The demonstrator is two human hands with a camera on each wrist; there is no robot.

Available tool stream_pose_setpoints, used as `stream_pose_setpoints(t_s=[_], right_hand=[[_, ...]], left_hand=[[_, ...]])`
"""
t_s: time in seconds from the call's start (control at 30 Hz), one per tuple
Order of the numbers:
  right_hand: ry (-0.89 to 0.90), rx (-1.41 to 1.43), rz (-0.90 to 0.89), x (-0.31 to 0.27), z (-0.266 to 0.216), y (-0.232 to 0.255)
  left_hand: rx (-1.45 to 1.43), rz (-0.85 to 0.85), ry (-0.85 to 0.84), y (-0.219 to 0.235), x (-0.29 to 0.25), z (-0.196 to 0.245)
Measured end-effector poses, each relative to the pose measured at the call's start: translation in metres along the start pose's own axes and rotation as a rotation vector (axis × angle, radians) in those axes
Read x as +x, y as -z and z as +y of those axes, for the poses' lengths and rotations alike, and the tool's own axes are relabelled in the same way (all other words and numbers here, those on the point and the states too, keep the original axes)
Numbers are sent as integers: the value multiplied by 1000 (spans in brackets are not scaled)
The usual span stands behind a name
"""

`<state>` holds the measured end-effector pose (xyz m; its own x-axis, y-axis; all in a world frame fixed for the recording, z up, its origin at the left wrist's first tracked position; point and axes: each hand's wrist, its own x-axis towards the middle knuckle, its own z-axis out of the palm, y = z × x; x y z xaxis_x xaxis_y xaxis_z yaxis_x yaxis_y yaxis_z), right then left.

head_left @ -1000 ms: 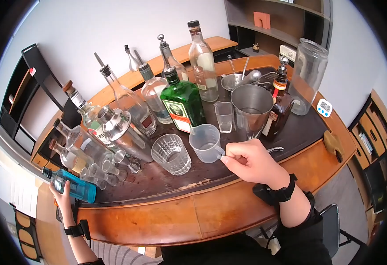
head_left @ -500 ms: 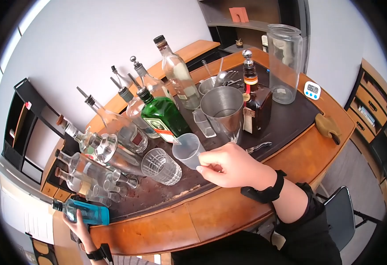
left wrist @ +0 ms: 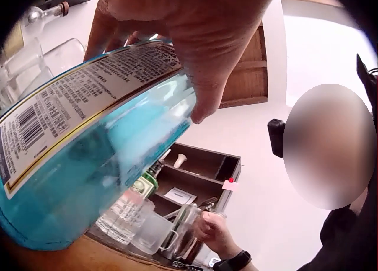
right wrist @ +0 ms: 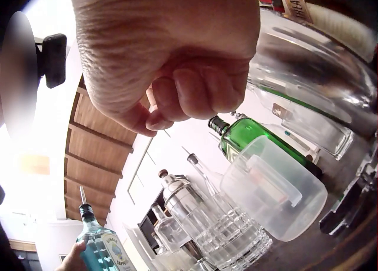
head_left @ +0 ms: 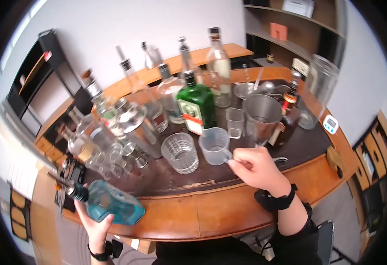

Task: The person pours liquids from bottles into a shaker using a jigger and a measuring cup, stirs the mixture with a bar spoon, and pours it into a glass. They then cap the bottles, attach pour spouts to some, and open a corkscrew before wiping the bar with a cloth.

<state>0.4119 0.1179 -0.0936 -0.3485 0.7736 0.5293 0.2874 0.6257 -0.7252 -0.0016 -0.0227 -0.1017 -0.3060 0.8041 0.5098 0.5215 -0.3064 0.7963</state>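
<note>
My left hand [head_left: 95,227] grips a blue glass bottle [head_left: 116,205] with a metal pour spout, near the table's front left edge. The bottle leans over, its neck towards the left and its base to the right; the left wrist view shows its printed back label [left wrist: 88,94]. My right hand [head_left: 259,168] pinches the handle of a clear plastic measuring cup [head_left: 214,148], which sits upright close over the dark tabletop. Just left of the cup stands a cut-glass tumbler [head_left: 180,157]. Behind the cup is a green bottle [head_left: 202,104] with a pale label.
A steel mixing tin [head_left: 259,117], a small clear cup [head_left: 235,123] and a brown bottle [head_left: 282,128] stand right of the green bottle. Towards the left are a cocktail shaker [head_left: 136,126], jiggers [head_left: 134,154] and several clear bottles. A white timer [head_left: 330,124] lies at the right edge.
The blue bottle has come away from the left end of the table, rightwards and nearer to me, and its pour spout now shows. My right hand keeps hold of the measuring cup; the head view has swung.
</note>
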Motion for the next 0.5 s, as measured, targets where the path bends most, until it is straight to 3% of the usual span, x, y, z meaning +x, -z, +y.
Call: stream_pose_setpoints(t_s=[0.17, 0.5], right_hand=[[-47, -91, -25, 1, -2, 1], [-65, -149, 25, 1, 4, -7]], left_hand=[[-78, -27, 36, -13, -3, 17], [-222, 147, 136, -27, -9, 15]])
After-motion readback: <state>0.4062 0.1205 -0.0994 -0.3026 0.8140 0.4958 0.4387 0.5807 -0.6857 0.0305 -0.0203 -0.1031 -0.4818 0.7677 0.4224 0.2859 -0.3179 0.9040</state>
